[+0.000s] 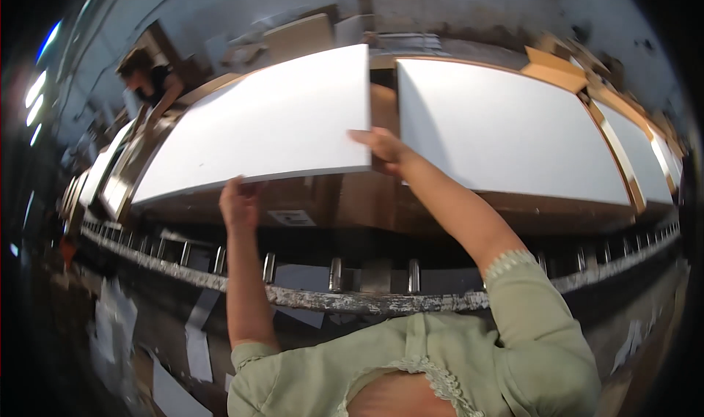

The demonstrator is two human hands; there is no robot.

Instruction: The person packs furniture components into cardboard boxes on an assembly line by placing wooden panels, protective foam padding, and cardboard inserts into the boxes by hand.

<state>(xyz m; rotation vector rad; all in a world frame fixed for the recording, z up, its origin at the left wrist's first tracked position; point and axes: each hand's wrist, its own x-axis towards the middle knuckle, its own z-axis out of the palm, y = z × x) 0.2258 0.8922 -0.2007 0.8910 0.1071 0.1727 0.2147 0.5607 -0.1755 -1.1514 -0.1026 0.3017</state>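
Note:
A large white panel lies at a slight tilt over a brown cardboard box, its right end raised. My right hand grips that right end, thumb on the white face and the other fingers hidden beneath. At the near long edge, my left hand holds the same panel from below, fingertips at the rim. To the right, a second white panel rests in another box, with a dark gap between the two.
A roller conveyor with a worn metal rail runs in front of me under the boxes. More boxed panels stand along it at the right. Another person leans over a box at the far left. Paper scraps litter the floor.

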